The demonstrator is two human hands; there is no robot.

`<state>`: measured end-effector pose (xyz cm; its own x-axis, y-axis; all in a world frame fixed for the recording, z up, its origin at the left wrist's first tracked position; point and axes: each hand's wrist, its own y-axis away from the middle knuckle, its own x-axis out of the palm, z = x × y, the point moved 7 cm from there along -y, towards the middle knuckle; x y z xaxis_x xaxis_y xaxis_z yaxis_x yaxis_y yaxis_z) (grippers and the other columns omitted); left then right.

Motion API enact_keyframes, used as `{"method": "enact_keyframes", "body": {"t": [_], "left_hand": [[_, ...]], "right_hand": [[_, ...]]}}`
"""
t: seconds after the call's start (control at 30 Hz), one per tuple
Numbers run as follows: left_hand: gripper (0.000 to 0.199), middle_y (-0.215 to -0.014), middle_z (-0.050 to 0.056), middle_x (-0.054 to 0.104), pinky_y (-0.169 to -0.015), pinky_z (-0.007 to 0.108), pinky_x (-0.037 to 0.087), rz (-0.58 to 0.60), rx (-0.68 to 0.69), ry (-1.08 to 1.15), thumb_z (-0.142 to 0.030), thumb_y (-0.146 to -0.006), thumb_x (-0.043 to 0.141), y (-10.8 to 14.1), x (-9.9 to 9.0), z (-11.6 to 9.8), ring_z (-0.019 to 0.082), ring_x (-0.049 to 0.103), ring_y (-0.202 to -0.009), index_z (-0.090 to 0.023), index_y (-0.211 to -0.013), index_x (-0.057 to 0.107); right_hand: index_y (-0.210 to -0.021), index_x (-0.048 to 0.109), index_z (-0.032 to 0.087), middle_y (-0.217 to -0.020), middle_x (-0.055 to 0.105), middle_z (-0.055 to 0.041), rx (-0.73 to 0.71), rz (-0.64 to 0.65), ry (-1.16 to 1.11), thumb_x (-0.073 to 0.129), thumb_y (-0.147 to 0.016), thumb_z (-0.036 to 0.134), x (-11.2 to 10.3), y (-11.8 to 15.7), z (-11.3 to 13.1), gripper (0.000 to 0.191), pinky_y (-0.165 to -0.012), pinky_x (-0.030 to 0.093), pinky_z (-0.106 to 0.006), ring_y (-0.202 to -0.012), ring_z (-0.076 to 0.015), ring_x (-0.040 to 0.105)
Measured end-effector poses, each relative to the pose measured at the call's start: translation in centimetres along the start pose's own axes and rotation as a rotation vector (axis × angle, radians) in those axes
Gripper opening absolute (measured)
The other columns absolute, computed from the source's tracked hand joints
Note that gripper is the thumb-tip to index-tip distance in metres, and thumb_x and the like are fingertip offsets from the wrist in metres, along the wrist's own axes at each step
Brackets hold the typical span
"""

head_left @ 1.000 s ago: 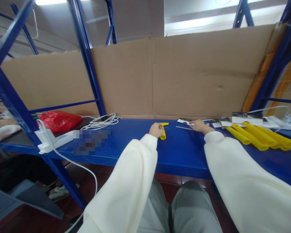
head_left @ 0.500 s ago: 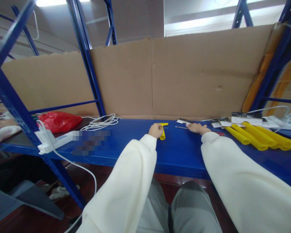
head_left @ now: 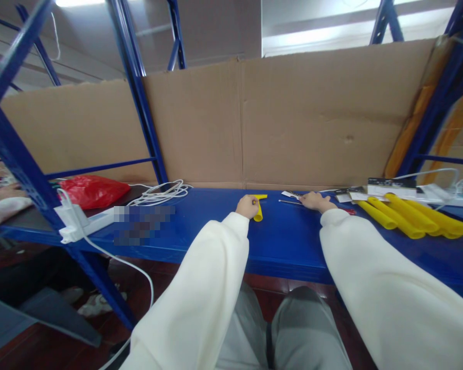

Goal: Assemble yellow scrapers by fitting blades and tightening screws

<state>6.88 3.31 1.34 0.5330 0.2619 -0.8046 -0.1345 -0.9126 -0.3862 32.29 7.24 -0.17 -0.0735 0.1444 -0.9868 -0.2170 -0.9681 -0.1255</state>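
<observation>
My left hand (head_left: 247, 206) is closed on a rolled yellow piece (head_left: 258, 214) that looks like a small plastic sleeve. Its lower end rests at or just above the blue shelf surface. To the right, my right hand (head_left: 315, 201) is low over the shelf, fingers together at the end of a small white and dark item (head_left: 290, 195); what they grip is too small to make out. A thin metal rod (head_left: 288, 202) lies just in front of those fingertips. Beside my right cuff a red object (head_left: 350, 211) partly shows.
Several yellow tubes (head_left: 412, 218) lie at the right, before black-and-white packages (head_left: 392, 187). At the left are a white power strip (head_left: 73, 223), coiled white cable (head_left: 162, 194) and red plastic bag (head_left: 96, 192). Cardboard (head_left: 312, 118) backs the blue shelf (head_left: 216, 234). Another person's sleeve (head_left: 7, 209) shows far left.
My right fingers have shifted slightly, and the small white item by them has changed its angle. My left hand keeps its hold on the yellow sleeve.
</observation>
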Motion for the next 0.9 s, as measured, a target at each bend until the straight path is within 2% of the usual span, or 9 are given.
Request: {"method": "enact_keyframes", "body": {"t": [0.1,0.2,0.3,0.5,0.6,0.73,0.9], "left_hand": [[0.028,-0.113,0.009,0.073,-0.094,0.025,0.05,0.007,0.002,-0.004,-0.01,-0.087,0.054,0.0,-0.1,-0.1,0.021,0.067,-0.106,-0.016,-0.103,0.076],[0.028,-0.115,0.01,0.072,-0.095,0.025,0.05,0.018,-0.003,-0.003,-0.011,-0.087,0.054,0.0,-0.1,-0.1,0.021,0.067,-0.107,-0.016,-0.103,0.076],[0.028,-0.116,0.009,0.072,-0.096,0.026,0.05,0.025,-0.016,0.02,-0.011,-0.086,0.055,0.0,0.0,0.1,0.021,0.066,-0.108,-0.018,-0.103,0.076],[0.027,-0.115,0.009,0.072,-0.097,0.027,0.05,0.018,-0.003,0.02,-0.01,-0.085,0.057,0.0,0.1,0.1,0.021,0.066,-0.109,-0.017,-0.102,0.077],[0.027,-0.115,0.011,0.072,-0.096,0.028,0.051,0.021,0.009,0.004,-0.012,-0.085,0.057,0.0,0.2,0.0,0.022,0.067,-0.107,-0.015,-0.103,0.077],[0.027,-0.115,0.011,0.072,-0.096,0.028,0.05,0.012,0.024,-0.011,-0.011,-0.085,0.056,0.1,0.1,-0.3,0.022,0.066,-0.108,-0.014,-0.102,0.076],[0.022,-0.107,0.012,0.074,-0.092,0.027,0.051,-0.013,-0.034,-0.053,-0.016,-0.088,0.054,0.5,-0.6,-0.1,0.022,0.068,-0.104,-0.014,-0.092,0.076]], "right_hand": [[-0.121,0.068,0.024,-0.129,0.064,-0.0154,0.045,0.028,-0.011,0.038,-0.093,0.043,-0.4,0.4,-0.6,0.045,-0.102,0.033,-0.063,-0.125,-0.0371,0.052],[-0.121,0.067,0.017,-0.121,0.066,-0.0202,0.078,-0.014,-0.004,0.041,-0.092,0.048,-0.8,0.7,-1.1,0.05,-0.101,0.032,-0.063,-0.119,-0.0378,0.056],[-0.125,0.064,0.012,-0.124,0.063,-0.0244,0.138,-0.054,-0.001,0.044,-0.089,0.057,-0.6,0.7,-1.6,0.061,-0.101,0.031,-0.061,-0.12,-0.0392,0.055],[-0.126,0.063,0.009,-0.128,0.059,-0.0289,0.205,-0.082,0.021,0.046,-0.083,0.067,-0.3,0.0,-1.5,0.074,-0.096,0.03,-0.066,-0.124,-0.046,0.049],[-0.126,0.064,0.01,-0.129,0.058,-0.0298,0.225,-0.059,0.061,0.05,-0.082,0.065,-0.2,-0.1,-1.3,0.072,-0.094,0.031,-0.067,-0.124,-0.0476,0.048],[-0.126,0.063,0.011,-0.129,0.058,-0.0271,0.213,-0.075,0.07,0.052,-0.085,0.053,-0.4,0.0,-1.1,0.06,-0.097,0.03,-0.064,-0.124,-0.0433,0.05],[-0.125,0.061,0.01,-0.127,0.059,-0.0255,0.156,-0.172,-0.024,0.055,-0.084,0.051,-1.0,0.3,-1.3,0.059,-0.097,0.035,-0.06,-0.121,-0.041,0.053]]}}
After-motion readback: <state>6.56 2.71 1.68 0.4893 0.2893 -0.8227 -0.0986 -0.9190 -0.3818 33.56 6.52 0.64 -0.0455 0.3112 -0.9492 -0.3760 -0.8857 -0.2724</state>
